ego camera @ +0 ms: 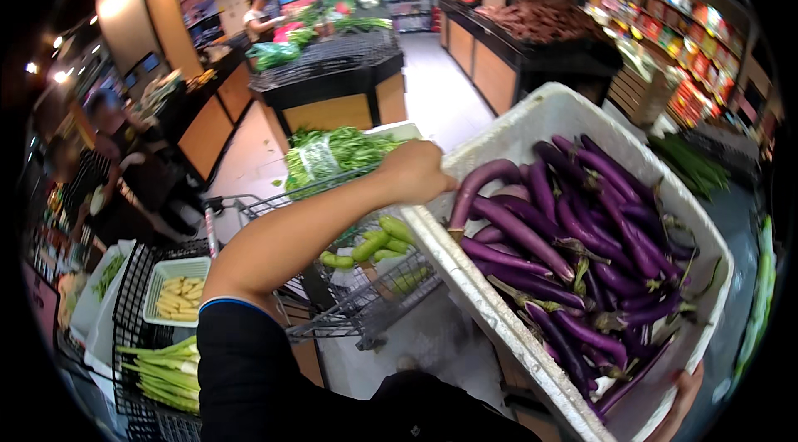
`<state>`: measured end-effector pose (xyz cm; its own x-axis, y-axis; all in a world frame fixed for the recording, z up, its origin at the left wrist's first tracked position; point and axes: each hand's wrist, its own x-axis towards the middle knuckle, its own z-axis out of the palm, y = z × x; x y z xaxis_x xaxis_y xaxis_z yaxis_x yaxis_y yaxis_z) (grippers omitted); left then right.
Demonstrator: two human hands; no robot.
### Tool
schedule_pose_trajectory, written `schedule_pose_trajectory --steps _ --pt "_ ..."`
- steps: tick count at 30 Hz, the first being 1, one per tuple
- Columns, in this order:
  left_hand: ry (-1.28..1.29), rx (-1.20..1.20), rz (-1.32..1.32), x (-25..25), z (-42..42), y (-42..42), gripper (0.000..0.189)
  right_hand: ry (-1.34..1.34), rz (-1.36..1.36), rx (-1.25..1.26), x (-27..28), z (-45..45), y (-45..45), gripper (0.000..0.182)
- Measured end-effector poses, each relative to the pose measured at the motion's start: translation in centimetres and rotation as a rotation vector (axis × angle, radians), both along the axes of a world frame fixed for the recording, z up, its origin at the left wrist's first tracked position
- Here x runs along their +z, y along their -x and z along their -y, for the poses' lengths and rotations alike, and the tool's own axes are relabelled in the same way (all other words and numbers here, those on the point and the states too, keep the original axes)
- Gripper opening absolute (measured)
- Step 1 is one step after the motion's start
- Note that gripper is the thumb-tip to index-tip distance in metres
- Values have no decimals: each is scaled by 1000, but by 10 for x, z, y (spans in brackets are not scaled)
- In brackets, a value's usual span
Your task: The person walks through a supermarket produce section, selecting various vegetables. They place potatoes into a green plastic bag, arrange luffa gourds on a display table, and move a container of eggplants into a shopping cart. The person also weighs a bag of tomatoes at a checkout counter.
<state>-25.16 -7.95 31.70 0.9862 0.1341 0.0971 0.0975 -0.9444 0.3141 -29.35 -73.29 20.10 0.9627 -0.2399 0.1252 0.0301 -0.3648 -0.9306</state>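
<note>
A white foam box (486, 317) full of long purple eggplants (580, 224) fills the right of the view, tilted. My left hand (418, 173) grips its far left corner, fingers folded over the rim. At the near right edge my right hand (686, 401) holds the box from outside; only part of that hand shows. Beneath my left forearm stands a metal shopping cart (358, 302) with light green gourds (380, 242) in it. Bundled leafy greens (330, 152) lie at the cart's far end, beyond my left wrist.
A black mesh stand at left holds a white basket (151, 305) of pale yellow vegetables and leafy stalks (162, 376). Several people (131, 155) stand at far left; another is behind the central produce stand (324, 80). Green vegetables (689, 161) lie on the right counter. A reddish produce heap (542, 18) is beyond.
</note>
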Motion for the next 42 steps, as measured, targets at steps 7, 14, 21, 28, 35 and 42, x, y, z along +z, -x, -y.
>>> schedule_pose_trajectory --steps 7,14,21,28,35,42 --pt "80 625 196 -1 -125 128 39 -227 179 647 80 -282 -205 60" --pt "97 1166 92 -99 -206 210 42 -176 -210 1136 8 -581 -303 66" --pt "107 1417 -170 -232 -219 215 36 -64 -542 1280 -181 -718 -340 62" --pt "233 1410 -407 -260 -252 205 32 197 -781 1229 -256 -727 -345 45" --pt "347 1442 -465 -148 -215 210 29 244 -791 1286 -135 -719 -354 52" --pt "433 1427 -79 -83 -211 206 28 67 -602 1245 -32 -701 -344 71"
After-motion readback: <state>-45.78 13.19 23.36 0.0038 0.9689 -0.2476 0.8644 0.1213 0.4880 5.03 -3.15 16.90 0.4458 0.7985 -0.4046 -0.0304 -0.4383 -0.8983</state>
